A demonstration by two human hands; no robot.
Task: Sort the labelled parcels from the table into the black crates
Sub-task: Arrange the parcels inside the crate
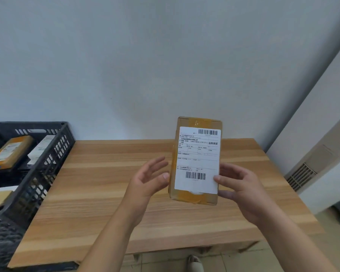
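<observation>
A brown cardboard parcel [196, 160] with a large white shipping label is held upright above the wooden table [98, 193], label facing me. My right hand [238, 185] grips its right edge, thumb on the label's lower corner and fingers behind. My left hand [149, 177] is beside the parcel's left edge with fingers spread and relaxed; its thumb tip is at the edge, and whether it touches is unclear. A black crate [53, 152] stands at the table's left end and holds two labelled parcels [12, 152].
A second black crate [2, 232] sits lower at the near left. A white wall runs behind the table. A white cabinet with a vent grille [300, 177] stands to the right. A shoe [194, 262] shows on the floor below the table's front edge.
</observation>
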